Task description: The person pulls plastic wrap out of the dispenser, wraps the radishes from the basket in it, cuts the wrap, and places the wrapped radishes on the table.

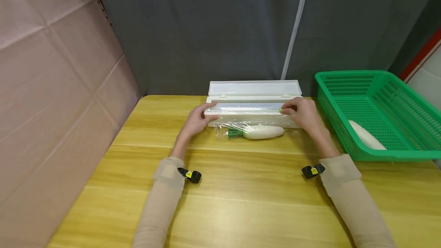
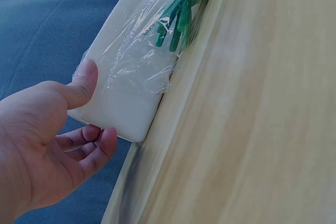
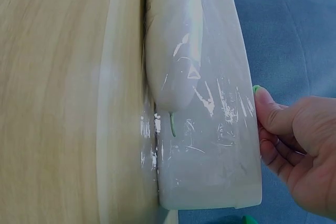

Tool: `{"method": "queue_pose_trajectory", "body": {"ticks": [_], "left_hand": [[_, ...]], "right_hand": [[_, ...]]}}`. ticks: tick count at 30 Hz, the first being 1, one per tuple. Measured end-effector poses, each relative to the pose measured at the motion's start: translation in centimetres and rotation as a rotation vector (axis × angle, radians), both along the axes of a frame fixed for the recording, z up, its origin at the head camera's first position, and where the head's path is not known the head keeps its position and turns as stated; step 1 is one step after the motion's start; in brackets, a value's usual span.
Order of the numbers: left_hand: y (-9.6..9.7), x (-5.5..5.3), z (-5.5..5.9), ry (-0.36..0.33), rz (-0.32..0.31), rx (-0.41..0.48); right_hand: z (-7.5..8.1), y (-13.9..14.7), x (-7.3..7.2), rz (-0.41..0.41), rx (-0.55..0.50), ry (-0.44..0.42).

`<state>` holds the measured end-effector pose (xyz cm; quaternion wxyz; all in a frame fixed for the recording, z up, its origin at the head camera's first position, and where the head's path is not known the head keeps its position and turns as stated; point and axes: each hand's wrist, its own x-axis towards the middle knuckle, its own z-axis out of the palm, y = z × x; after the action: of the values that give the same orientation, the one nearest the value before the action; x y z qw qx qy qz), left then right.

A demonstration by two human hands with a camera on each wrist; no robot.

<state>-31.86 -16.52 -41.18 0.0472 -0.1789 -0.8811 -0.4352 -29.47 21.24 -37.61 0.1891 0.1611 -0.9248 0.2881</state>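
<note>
A long white cling film dispenser box (image 1: 248, 118) lies on the table with its lid (image 1: 255, 88) raised at the back. My left hand (image 1: 196, 121) grips the box's left end, thumb (image 2: 86, 80) on its front upper edge. My right hand (image 1: 304, 114) pinches a small green slide cutter (image 1: 281, 110) at the box's upper edge, toward the right. Clear film (image 2: 152, 61) hangs down the front and over a white radish (image 1: 263, 132) with green stalks (image 2: 178, 19), which lies against the box. The right hand's farther fingers are partly hidden.
At the right stands a green plastic basket (image 1: 358, 72) holding another white radish (image 1: 366, 135). A dark curtain (image 1: 206, 33) hangs behind the wooden table (image 1: 248, 202). Pinkish sheeting (image 1: 62, 87) covers the left side.
</note>
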Motion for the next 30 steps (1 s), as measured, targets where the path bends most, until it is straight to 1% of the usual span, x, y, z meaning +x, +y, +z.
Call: {"method": "queue_pose_trajectory", "body": {"ticks": [10,19,30], "left_hand": [[0.1,0.0,-0.1,-0.003,-0.003,0.008],[0.0,0.0,0.0,0.001,-0.002,0.013],[0.0,0.0,0.0,-0.021,0.002,0.007]], "right_hand": [[-0.1,0.2,0.0,-0.006,-0.006,0.007],[0.1,0.6,0.2,-0.008,-0.004,0.038],[0.1,1.2,0.5,-0.018,-0.002,0.025]]}}
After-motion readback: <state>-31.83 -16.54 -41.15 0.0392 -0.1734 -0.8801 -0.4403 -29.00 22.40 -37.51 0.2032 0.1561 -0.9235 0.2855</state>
